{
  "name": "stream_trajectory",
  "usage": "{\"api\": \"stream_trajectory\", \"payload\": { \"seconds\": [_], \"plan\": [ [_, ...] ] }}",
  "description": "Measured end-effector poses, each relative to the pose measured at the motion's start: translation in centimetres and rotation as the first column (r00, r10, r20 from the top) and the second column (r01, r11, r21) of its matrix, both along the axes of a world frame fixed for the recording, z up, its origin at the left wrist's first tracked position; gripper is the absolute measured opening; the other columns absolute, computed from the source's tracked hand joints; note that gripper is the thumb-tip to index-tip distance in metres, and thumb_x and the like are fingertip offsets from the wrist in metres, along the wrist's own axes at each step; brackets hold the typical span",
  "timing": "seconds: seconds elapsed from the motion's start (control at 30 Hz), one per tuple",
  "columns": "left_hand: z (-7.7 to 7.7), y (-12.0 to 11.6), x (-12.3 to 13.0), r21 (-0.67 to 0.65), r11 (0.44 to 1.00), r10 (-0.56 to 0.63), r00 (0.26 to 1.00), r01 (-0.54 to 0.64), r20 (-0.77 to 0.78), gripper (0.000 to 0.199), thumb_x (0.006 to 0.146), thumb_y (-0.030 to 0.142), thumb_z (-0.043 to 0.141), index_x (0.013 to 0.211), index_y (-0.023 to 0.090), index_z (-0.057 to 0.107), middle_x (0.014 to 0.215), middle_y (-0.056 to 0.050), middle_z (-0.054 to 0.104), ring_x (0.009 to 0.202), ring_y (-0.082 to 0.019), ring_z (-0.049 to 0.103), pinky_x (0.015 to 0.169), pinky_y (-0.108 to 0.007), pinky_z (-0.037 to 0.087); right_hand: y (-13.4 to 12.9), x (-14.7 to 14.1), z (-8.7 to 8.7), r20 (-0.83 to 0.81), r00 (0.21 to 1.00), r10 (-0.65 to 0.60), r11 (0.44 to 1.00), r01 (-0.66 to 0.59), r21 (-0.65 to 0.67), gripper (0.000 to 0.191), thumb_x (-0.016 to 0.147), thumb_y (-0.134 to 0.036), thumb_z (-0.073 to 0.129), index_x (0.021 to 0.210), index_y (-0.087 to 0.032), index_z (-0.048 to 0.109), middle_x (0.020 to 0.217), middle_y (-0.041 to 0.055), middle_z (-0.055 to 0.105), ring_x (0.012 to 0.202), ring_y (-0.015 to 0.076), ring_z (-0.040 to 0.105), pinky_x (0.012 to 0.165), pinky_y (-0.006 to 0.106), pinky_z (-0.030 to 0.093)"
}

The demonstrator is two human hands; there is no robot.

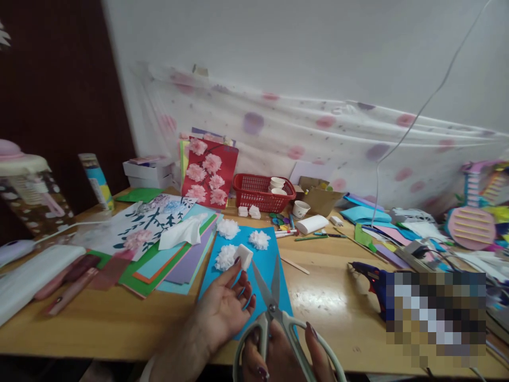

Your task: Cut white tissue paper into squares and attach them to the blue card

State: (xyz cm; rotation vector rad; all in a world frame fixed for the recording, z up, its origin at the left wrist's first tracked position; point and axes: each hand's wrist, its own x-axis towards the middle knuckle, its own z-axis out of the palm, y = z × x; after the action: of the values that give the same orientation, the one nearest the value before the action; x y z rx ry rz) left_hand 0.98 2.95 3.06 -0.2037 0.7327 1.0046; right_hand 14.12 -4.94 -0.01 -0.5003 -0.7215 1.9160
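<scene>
My left hand (225,302) pinches a small folded wad of white tissue paper (244,257) between thumb and fingertips. Through the handles of a pair of scissors (272,307) go the fingers of my right hand (284,353). The blades are spread apart and point away from me, just right of the tissue, not touching it as far as I can see. Beneath both hands lies a blue sheet (274,246). Fluffy white paper flowers rest on it: one at the upper left (228,229), one at the right (259,240), and one partly behind the tissue (226,258).
A red card with pink paper flowers (210,172) stands behind, beside a red basket (242,193) holding paper cups. Folded white tissue pieces (254,212) lie before the basket. Coloured paper (153,276) is stacked left. At right are a wooden stick (295,265) and a glue gun (371,278).
</scene>
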Motion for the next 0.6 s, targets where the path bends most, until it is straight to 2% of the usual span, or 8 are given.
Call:
{"api": "stream_trajectory", "payload": {
  "seconds": [0.2, 0.37, 0.6],
  "plan": [
    [-0.23, -0.14, -0.03, 0.025, 1.000, -0.016, 1.000, 0.016, 0.001, 0.010, 0.088, 0.022, 0.067, 0.080, 0.016, 0.066, 0.062, 0.000, 0.061, 0.050, -0.013, 0.057, 0.054, -0.027, 0.044, -0.18, -0.66, 0.50, -0.027, 0.999, 0.037, 0.999, -0.037, 0.014, 0.064, 0.075, -0.078, 0.054, 0.102, -0.021, 0.064, 0.067, 0.0021, 0.060, 0.056, 0.0204, 0.057, 0.056, 0.032, 0.047],
    [-0.07, -0.19, -0.05, 0.019, 0.999, -0.032, 0.999, 0.032, -0.003, 0.012, 0.090, 0.022, 0.064, 0.080, 0.015, 0.066, 0.062, 0.000, 0.060, 0.048, -0.013, 0.056, 0.053, -0.028, 0.044, -0.04, -0.90, 0.71, -0.023, 1.000, 0.009, 1.000, -0.009, 0.013, 0.062, 0.075, -0.076, 0.056, 0.101, -0.020, 0.064, 0.067, 0.0030, 0.061, 0.057, 0.0206, 0.058, 0.055, 0.031, 0.047],
    [-0.29, -0.09, -0.18, 0.021, 0.999, -0.037, 0.999, 0.037, 0.011, 0.009, 0.087, 0.021, 0.068, 0.080, 0.015, 0.066, 0.060, 0.001, 0.060, 0.047, -0.013, 0.056, 0.053, -0.028, 0.044, 0.12, -0.69, 0.05, -0.027, 1.000, 0.013, 1.000, -0.013, -0.007, 0.057, 0.076, -0.075, 0.057, 0.087, -0.020, 0.066, 0.066, 0.0021, 0.059, 0.055, 0.0161, 0.052, 0.052, 0.026, 0.043]
  ]
}}
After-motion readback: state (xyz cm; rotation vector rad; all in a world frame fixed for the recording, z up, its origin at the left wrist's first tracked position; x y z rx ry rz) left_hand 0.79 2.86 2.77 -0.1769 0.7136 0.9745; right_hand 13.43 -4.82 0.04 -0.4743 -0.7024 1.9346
